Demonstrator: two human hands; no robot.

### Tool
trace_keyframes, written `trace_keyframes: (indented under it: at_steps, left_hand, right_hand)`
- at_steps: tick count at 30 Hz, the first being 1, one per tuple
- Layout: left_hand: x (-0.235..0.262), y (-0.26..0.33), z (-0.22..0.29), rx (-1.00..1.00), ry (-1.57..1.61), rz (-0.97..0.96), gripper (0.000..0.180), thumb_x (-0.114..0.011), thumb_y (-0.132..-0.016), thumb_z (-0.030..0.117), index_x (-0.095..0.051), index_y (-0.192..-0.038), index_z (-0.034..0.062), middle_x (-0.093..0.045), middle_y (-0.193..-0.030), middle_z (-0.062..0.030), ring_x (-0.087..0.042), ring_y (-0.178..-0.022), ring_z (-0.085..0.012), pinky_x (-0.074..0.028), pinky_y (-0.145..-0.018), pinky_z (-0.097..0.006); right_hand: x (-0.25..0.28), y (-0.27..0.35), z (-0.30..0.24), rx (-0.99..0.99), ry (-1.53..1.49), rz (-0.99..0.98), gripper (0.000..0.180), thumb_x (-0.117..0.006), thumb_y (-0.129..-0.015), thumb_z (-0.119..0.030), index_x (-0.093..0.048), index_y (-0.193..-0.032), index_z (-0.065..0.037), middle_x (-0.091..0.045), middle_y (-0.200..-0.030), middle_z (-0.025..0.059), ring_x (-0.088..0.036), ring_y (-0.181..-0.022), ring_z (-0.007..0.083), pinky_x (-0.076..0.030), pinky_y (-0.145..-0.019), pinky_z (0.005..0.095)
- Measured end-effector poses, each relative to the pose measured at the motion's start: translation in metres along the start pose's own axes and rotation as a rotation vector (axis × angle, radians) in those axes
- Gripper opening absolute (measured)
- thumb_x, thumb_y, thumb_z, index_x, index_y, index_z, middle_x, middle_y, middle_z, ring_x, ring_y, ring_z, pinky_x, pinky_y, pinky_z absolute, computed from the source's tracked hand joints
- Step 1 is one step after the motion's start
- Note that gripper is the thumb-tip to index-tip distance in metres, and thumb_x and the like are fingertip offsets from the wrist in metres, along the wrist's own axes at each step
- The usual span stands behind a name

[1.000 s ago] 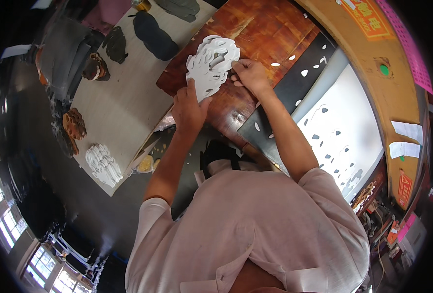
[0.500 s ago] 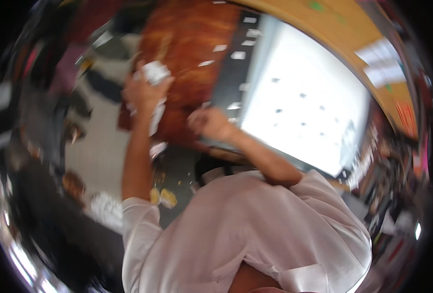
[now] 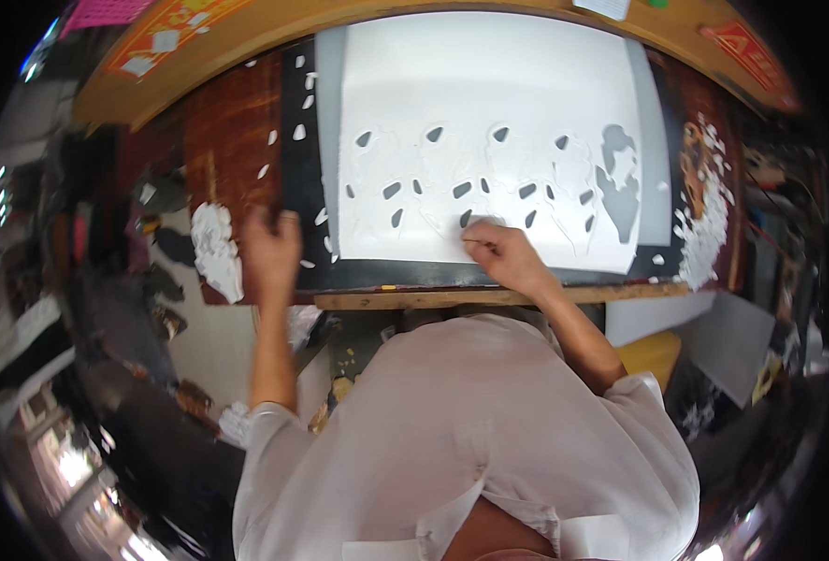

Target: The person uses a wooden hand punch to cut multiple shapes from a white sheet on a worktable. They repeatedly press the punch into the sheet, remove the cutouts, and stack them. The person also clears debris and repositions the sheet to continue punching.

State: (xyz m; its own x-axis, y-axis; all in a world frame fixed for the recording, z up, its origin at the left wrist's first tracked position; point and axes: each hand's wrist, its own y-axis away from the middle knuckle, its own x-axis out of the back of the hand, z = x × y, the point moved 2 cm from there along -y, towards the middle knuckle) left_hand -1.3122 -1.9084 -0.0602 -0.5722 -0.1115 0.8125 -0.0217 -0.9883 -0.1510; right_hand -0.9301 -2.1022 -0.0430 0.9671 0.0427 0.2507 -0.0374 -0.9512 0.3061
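Note:
A white sheet (image 3: 489, 89) lies flat on a grey backing (image 3: 655, 140), with cut outlines and several small dark holes across its lower half. A large figure-shaped opening (image 3: 620, 187) shows grey at its right end. My right hand (image 3: 512, 262) rests low on the sheet, fingers pinched round a thin, short stick-like thing, its tip beside a hole. My left hand (image 3: 272, 248) is smeared by motion over the table's left part, so its fingers are unclear. Just left of it sits a stack of white cut-out pieces (image 3: 215, 252).
Under the backing is a black mat (image 3: 304, 187) on a reddish-brown wooden table (image 3: 232, 122). White scraps dot the mat's left strip; a heap of them (image 3: 704, 248) lies at the right. A yellowish ledge (image 3: 143, 89) curves along the far side, and a wooden strip (image 3: 414, 299) edges the front.
My view has swung from the table's left side to face the sheet. The left hand has come off the white pieces, which lie at the left edge. My right hand has moved onto the sheet.

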Motion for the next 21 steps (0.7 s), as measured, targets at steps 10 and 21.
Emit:
trace_keyframes:
  at_steps: [10, 21]
  left_hand:
    - [-0.09, 0.149, 0.101, 1.056, 1.498, -0.036, 0.046, -0.071, -0.104, 0.035, -0.06, -0.135, 0.0028, -0.071, -0.121, -0.0112, -0.072, -0.112, -0.0254, -0.062, -0.097, -0.044]
    - [-0.074, 0.106, 0.106, 0.856, 1.623, -0.263, 0.046, -0.064, -0.107, 0.014, -0.051, -0.149, 0.0009, -0.065, -0.139, -0.013, -0.069, -0.122, -0.0274, -0.061, -0.102, -0.045]
  right_hand:
    - [-0.042, -0.092, -0.025, 0.674, 0.258, -0.239, 0.055, -0.079, -0.087, -0.024, -0.068, -0.137, -0.005, -0.071, -0.128, 0.018, -0.062, -0.124, 0.0388, -0.047, -0.111, 0.046]
    - [-0.057, -0.131, -0.059, 0.412, 0.337, -0.442, 0.055, -0.081, -0.086, -0.021, -0.068, -0.137, -0.004, -0.068, -0.12, 0.0155, -0.065, -0.113, 0.0357, -0.054, -0.098, 0.0446]
